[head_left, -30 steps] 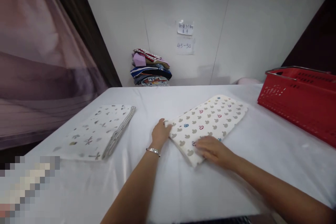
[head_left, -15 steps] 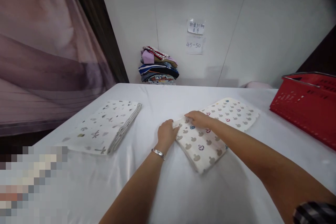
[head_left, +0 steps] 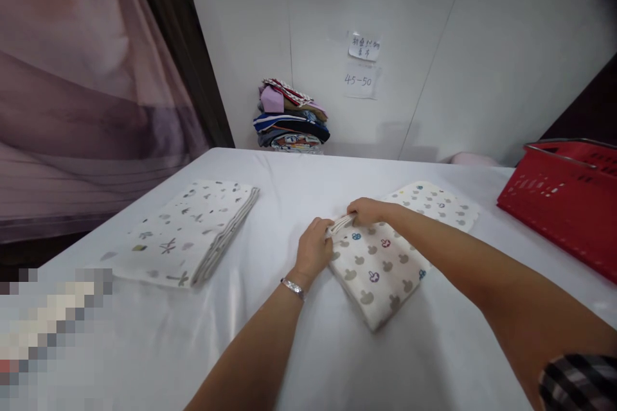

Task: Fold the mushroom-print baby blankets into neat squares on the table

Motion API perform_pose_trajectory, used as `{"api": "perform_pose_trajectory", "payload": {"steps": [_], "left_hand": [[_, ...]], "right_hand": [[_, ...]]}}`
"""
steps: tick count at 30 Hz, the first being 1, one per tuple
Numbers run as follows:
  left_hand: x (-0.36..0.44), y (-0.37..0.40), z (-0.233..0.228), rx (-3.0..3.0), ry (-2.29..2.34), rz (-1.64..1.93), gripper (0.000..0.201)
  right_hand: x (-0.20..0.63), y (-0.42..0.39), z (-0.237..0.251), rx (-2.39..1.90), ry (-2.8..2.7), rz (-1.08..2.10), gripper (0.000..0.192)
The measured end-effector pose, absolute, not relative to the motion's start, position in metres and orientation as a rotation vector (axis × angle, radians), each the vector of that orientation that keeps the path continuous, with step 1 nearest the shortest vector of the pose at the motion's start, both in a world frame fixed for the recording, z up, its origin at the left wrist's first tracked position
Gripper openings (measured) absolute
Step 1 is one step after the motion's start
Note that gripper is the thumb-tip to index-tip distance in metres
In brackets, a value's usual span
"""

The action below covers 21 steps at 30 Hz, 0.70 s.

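On the white table (head_left: 299, 359), slightly right of centre, lies a folded cream cloth (head_left: 380, 270) printed with small grey, blue and red shapes, its long side running from near-centre toward the far right. Both hands meet at its left far corner. The left hand (head_left: 314, 249), a silver bracelet (head_left: 292, 288) on its wrist, has its fingers curled around the stacked edge of the layers, pinching them. The right hand (head_left: 367, 210) reaches across from the right and grips the same corner just beyond, fingers closed on the fabric, which is lifted slightly off the table there while the rest of the cloth lies flat.

Judging by how things lie, the cloth is already folded into a narrow rectangle of several layers, and the corner is gathered up, so at least one more fold or a move appears to be left. To the left, well apart, a second folded cloth (head_left: 186, 234) with a sparse grey print sits squared off and looks finished. A pile of folded clothes (head_left: 290, 117) stands at the far edge against the wall (head_left: 434, 45). A red basket (head_left: 566, 196) sits at the far right.

Two paper notes (head_left: 362, 63) are stuck on the wall: the upper one carries handwriting too small to read, the lower one reads "45-50".
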State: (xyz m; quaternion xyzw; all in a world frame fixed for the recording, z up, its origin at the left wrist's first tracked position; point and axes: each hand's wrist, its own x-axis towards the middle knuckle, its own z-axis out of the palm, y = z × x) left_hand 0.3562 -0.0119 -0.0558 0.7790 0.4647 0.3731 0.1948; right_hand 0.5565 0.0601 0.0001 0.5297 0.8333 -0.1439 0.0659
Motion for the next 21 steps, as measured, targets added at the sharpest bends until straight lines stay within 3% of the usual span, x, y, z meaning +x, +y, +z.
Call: {"api": "perform_pose_trajectory", "payload": {"steps": [5,9,14,17,21], "left_hand": [[0.354,-0.004,-0.062,1.862,1.539,1.074,0.028],[0.352,0.0,-0.064,1.822,1.68,0.887,0.026],[0.351,0.001,-0.068,1.921,1.668,0.953,0.033],[0.35,0.002,-0.07,1.949,1.657,1.003,0.033],[0.349,0.005,-0.072,2.027,1.687,0.967,0.029]], "right_hand": [[0.558,0.067,-0.009,1.753,2.572,-0.553,0.02],[0.556,0.067,-0.028,1.818,2.611,-0.504,0.028],[0.559,0.057,-0.036,1.896,2.655,-0.279,0.041],[0.555,0.033,-0.04,1.986,2.805,-0.096,0.043],[0.544,-0.029,-0.048,1.935,2.996,-0.278,0.044]]}}
